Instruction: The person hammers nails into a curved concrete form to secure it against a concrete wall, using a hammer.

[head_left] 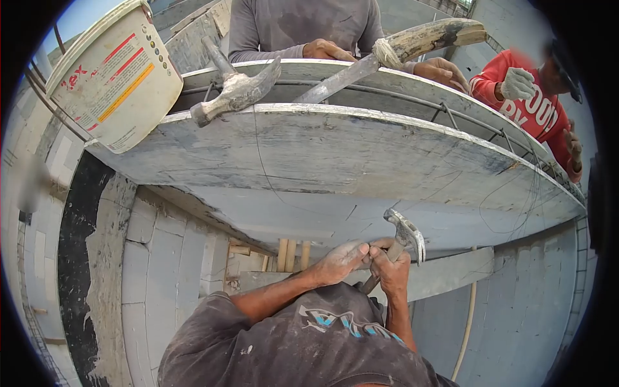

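In front of my chest, my right hand [393, 267] is wrapped round a claw hammer [407, 233], its head pointing up and its handle running down below the palm. My left hand [343, 263] is beside it, thumb and fingers pinched together and meeting the right fingertips. Whatever lies between those fingertips is too small to make out. Beyond both hands stands a curved formwork panel [309, 145]. A second hammer [238, 93] rests across its top edge, and a metal bar with a worn wooden handle [432, 44] lies across the panels further right.
A white bucket [116, 80] stands at the upper left. Steel rebar [387, 95] runs between the two panels. Thin wire [509, 213] hangs at the right. Across the formwork is a person in a grey shirt [309, 26]; another wears a red top [529, 113] and gloves.
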### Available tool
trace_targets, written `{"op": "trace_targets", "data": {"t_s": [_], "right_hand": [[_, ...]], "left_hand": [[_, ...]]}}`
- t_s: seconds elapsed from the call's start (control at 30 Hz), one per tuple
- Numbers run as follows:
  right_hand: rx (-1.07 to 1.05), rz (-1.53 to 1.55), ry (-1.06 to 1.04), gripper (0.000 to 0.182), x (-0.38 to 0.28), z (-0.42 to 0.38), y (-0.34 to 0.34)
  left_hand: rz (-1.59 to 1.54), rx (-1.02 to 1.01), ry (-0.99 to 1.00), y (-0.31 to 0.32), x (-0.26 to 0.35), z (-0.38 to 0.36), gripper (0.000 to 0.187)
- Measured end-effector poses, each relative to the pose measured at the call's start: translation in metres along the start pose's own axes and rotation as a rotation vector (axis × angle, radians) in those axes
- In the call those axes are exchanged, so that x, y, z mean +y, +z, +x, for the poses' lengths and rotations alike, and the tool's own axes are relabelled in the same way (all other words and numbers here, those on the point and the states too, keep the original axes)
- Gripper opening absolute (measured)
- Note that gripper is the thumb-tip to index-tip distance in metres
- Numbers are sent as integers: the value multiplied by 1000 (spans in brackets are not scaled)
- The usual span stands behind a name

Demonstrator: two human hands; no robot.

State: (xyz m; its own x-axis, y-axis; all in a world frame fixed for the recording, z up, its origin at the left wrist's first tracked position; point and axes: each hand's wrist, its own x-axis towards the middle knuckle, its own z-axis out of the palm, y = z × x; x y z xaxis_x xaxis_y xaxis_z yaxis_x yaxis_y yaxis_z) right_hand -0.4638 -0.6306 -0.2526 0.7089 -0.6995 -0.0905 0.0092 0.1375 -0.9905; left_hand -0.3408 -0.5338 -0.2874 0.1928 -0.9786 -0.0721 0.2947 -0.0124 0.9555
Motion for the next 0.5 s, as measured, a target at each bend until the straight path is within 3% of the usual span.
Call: {"op": "trace_targets", "data": {"t_s": [0.17,0.33,0.47,0.5], "right_hand": [[-104,-218,-8,19,5,7,20],[-188,-196,-12,21,5,12,37],[-190,-224,-79,20,9,14,50],[-190,-217,-111,20,9,15,54]], "left_hand": [[-284,1,-135,-18,-2,-29,44],[-416,85,-192,-34,11,-46,40],[-307,404,-306,-48,2,-55,43],[-142,484,-262,-56,-12,-56,43]]}}
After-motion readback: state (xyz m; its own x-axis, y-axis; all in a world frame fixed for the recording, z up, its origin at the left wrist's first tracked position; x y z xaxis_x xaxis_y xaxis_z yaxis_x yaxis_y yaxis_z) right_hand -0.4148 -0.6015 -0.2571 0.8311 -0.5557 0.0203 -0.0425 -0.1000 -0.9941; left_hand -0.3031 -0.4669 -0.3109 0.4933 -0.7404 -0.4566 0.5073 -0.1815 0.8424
